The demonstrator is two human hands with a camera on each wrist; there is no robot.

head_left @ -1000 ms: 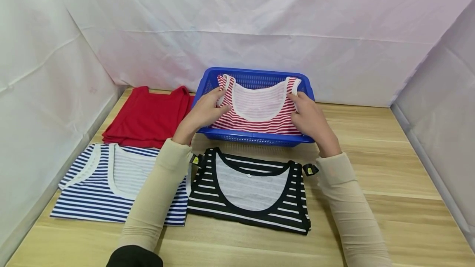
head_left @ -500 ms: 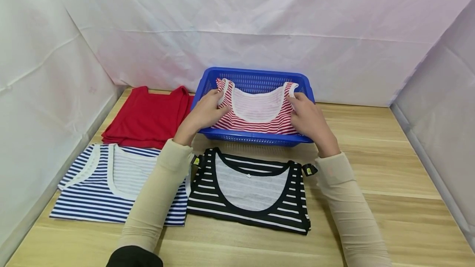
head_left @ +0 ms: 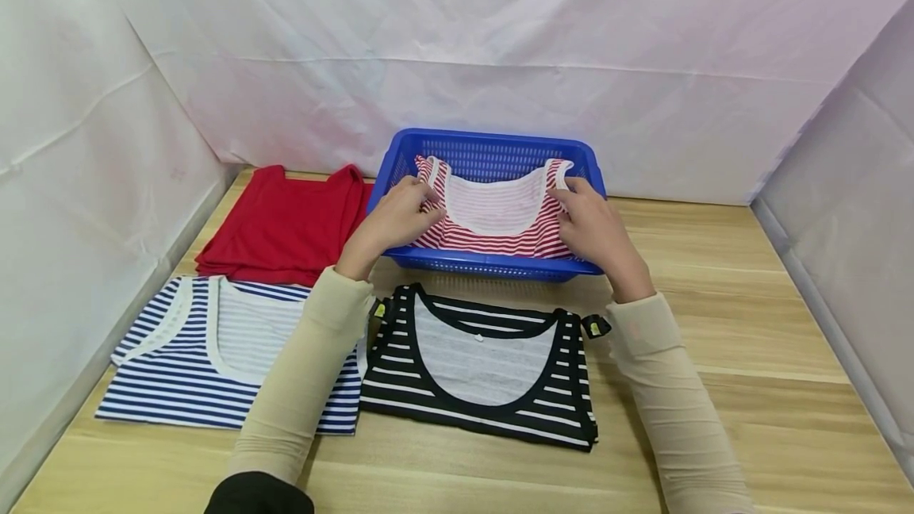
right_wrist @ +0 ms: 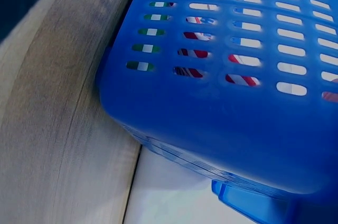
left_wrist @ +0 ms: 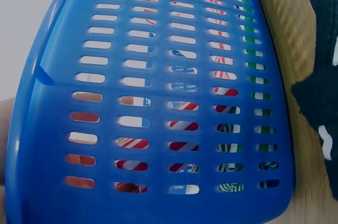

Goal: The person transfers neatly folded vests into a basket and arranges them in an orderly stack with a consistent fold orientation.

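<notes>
A folded red-and-white striped tank top (head_left: 493, 216) lies in a blue plastic basket (head_left: 493, 151) at the back of the table. My left hand (head_left: 400, 216) grips its left edge with curled fingers. On the other side, my right hand (head_left: 589, 222) holds the right edge, fingers over the cloth. In both wrist views only the basket's slotted wall (left_wrist: 158, 102) (right_wrist: 232, 65) fills the frame, with red stripes showing through the slots.
A folded black-and-white striped top (head_left: 485, 367) lies just in front of the basket. A blue-and-white striped top (head_left: 214, 355) sits at the front left, a plain red top (head_left: 286, 224) behind it. White cloth walls enclose the wooden table (head_left: 750, 339) on three sides.
Both hands have lowered the red-striped top a little deeper into the basket. The left fingers have curled in over its strap.
</notes>
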